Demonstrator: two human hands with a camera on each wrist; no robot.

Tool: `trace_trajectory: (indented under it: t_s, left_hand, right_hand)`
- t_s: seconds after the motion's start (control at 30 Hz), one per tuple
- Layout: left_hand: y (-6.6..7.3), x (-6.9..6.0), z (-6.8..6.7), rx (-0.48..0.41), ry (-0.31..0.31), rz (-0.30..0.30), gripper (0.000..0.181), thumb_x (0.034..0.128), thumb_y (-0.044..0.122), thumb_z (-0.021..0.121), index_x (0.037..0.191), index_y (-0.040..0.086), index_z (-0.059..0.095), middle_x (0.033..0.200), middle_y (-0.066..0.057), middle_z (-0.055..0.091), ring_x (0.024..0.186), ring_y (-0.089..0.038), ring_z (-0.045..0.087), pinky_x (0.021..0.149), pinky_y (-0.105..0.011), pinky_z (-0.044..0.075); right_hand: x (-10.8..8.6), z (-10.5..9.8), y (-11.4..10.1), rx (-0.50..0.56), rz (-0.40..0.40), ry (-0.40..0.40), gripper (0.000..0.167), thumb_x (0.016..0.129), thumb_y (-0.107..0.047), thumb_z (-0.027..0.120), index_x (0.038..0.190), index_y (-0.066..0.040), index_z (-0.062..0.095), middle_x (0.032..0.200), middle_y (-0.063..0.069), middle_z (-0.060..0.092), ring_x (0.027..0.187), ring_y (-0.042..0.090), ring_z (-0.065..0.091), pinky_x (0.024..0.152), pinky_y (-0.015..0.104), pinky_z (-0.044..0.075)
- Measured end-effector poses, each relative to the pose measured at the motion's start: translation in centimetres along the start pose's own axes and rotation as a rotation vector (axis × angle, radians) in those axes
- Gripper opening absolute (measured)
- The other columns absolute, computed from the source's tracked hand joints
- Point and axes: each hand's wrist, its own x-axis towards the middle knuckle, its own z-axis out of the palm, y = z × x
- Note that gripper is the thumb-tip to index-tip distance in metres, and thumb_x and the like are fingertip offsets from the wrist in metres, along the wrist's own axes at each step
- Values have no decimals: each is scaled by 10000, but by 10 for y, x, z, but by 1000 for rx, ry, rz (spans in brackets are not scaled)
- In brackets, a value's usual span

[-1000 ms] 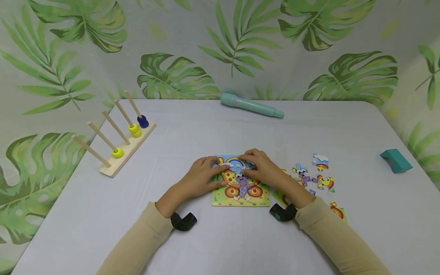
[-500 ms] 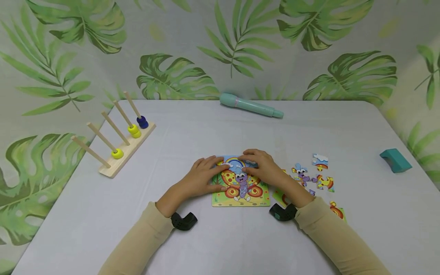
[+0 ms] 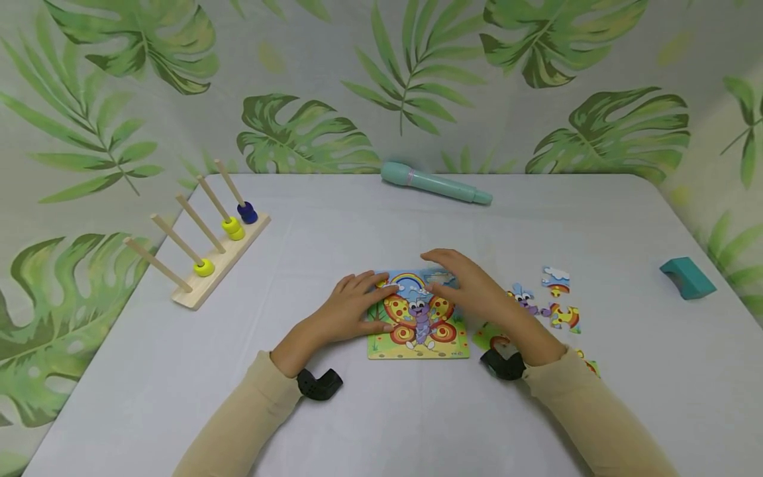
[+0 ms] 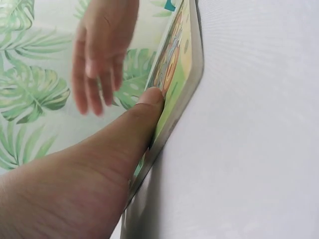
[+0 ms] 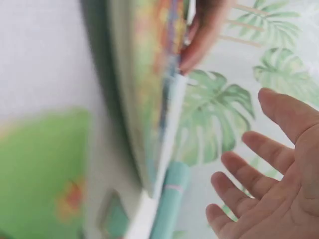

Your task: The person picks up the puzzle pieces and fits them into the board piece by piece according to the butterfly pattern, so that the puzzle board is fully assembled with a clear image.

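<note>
two hands [image 3: 346, 309] [image 3: 473, 286], one touching butterfly puzzle [image 3: 420, 326]

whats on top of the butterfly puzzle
The left hand rests on the left part of the puzzle. The right hand, clear of it, blocks some of the upper right in the head view. What both hands cover there can't be seen.
</note>
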Motion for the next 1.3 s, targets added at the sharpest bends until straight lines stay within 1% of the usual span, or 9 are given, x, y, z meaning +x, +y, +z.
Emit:
trace_trajectory:
  t_s: [0.1, 0.3, 0.43, 0.53, 0.63, 0.77, 0.87, 1.17, 1.3]
  left_hand:
    - [0, 0, 0, -5, 1, 1, 693, 810, 585, 518, 1398, 270, 331, 1461, 2, 208, 1331, -244, 120, 1046, -455, 62]
    - [1, 1, -1, -12, 3, 6, 696, 809, 577, 528, 1398, 262, 331, 1462, 3, 212, 1333, -243, 123, 1046, -456, 63]
    - [2, 0, -2, -10, 4, 8, 692, 810, 573, 529, 1397, 263, 332, 1461, 2, 220, 1332, -242, 127, 1045, -461, 67]
    - [1, 0, -1, -4, 7, 9, 692, 810, 575, 528, 1395, 259, 337, 1458, 0, 227, 1331, -240, 131, 1042, -465, 74]
    - [1, 0, -1, -3, 5, 8, 691, 810, 575, 529, 1394, 257, 339, 1457, 1, 232, 1331, -236, 132, 1042, -463, 74]
    - [2, 1, -2, -1, -3, 2, 694, 808, 574, 531, 1396, 262, 333, 1458, 11, 228, 1333, -226, 126, 1046, -453, 63]
    - [2, 1, -2, 2, -5, 1, 693, 809, 574, 530, 1397, 263, 332, 1459, 12, 227, 1333, -221, 124, 1048, -447, 58]
    - [0, 0, -1, -7, 9, 5, 691, 808, 572, 534, 1394, 263, 337, 1456, 12, 234, 1332, -229, 132, 1046, -456, 65]
    - [0, 0, 0, -7, 9, 4, 693, 807, 576, 532, 1394, 263, 337, 1457, 11, 233, 1333, -231, 131, 1047, -455, 65]
  right_hand:
    - [-11, -17, -4, 12, -37, 63, 526, 867, -267, 604, 1336, -123, 415, 1363, 72, 370, 1266, 261, 294, 972, 509, 283]
    - [-45, -50, 8, -18, -89, 247, 602, 772, -132, 714, 1314, -160, 453, 1310, 27, 438, 1231, 187, 341, 931, 538, 305]
    - [-66, -68, 25, -36, -6, 329, 685, 702, -50, 760, 1310, -148, 460, 1291, 34, 453, 1174, 158, 370, 940, 427, 313]
    - [-80, -77, 42, -48, 69, 365, 711, 696, -34, 760, 1323, -143, 444, 1297, 57, 444, 1160, 227, 380, 961, 304, 287]
    - [-90, -84, 58, -40, 146, 378, 686, 734, -76, 740, 1338, -157, 423, 1307, 79, 430, 1172, 290, 366, 1011, 331, 255]
    - [-100, -88, 74, -12, 232, 360, 677, 772, -155, 718, 1361, -179, 385, 1325, 106, 408, 1184, 329, 347, 960, 534, 261]
    - [-105, -90, 85, 9, 276, 320, 682, 787, -197, 704, 1373, -165, 357, 1337, 135, 388, 1183, 362, 337, 919, 593, 262]
    - [-111, -93, 106, 15, 421, 180, 716, 821, -305, 655, 1393, -88, 282, 1365, 220, 316, 1179, 482, 282, 874, 649, 256]
    - [-114, -91, 116, 4, 440, 146, 737, 831, -325, 639, 1397, -46, 258, 1363, 257, 299, 1171, 494, 275, 879, 645, 248]
